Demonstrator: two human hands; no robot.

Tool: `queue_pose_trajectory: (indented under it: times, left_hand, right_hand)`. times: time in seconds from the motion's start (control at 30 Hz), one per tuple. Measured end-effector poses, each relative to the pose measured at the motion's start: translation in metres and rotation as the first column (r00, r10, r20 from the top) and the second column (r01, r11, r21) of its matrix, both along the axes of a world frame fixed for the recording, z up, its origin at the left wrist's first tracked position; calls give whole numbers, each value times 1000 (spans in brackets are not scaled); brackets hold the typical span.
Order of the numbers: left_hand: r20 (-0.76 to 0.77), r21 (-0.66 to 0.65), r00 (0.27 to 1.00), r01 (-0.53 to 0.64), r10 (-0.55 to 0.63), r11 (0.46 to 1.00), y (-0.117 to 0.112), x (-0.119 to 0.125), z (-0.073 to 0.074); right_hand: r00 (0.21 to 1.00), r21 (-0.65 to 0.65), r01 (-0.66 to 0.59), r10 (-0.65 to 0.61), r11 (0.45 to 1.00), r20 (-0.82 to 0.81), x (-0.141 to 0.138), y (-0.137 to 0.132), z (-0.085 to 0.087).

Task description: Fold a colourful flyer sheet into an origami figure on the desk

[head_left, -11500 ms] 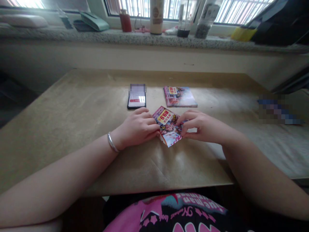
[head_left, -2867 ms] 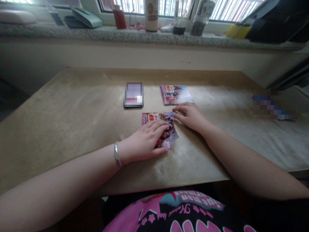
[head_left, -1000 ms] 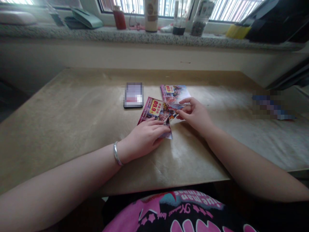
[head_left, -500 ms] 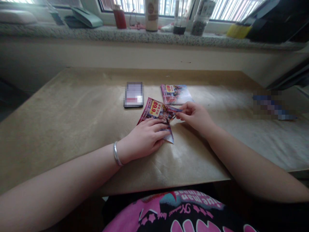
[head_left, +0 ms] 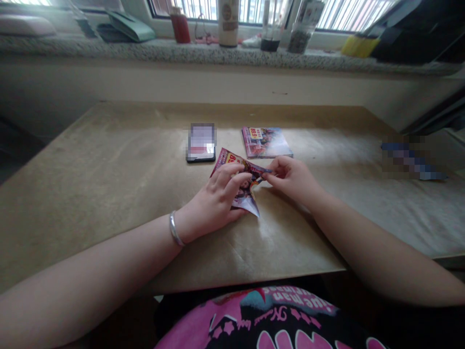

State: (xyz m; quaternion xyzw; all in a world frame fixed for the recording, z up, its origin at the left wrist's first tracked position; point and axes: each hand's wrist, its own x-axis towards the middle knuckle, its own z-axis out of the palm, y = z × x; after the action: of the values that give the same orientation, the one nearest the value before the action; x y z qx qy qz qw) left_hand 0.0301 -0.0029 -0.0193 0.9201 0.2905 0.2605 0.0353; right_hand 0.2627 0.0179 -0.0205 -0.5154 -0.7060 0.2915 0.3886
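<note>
A colourful printed flyer [head_left: 244,194] with a red-and-yellow price patch lies at an angle on the table, its right side lifted and bent. Over its left part arches my left hand [head_left: 218,194], wearing a silver bangle [head_left: 175,229]; the fingers are bent and spread apart, with the thumb at the flyer's lower edge. The fingertips' contact with the paper is partly hidden. My right hand [head_left: 290,177] pinches the flyer's right corner between thumb and fingers. Just behind sits a stack of similar flyers [head_left: 271,143].
A phone [head_left: 201,143] with a blurred-out screen lies left of the stack. Far right is a blurred bluish strip [head_left: 414,162] on the table [head_left: 109,194]. Bottles, including a red bottle [head_left: 179,26], stand on the granite windowsill [head_left: 152,53] along with other items.
My left fingers have gone from lying flat on the flyer to bent and raised, covering more of the price patch. My right hand keeps its pinch, shifted slightly; the flyer's right side bends more.
</note>
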Motion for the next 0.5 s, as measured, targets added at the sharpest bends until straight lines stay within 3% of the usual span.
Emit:
queue_pose_trajectory:
  times: [0.3, 0.5]
  left_hand:
    - [-76, 0, 997, 7, -7, 1000, 2, 0, -2]
    - [-83, 107, 996, 3, 6, 994, 9, -3, -3]
  right_hand:
    - [997, -39, -22, 19, 999, -71, -5, -1, -2]
    - [1000, 77, -29, 28, 997, 7, -10, -9, 5]
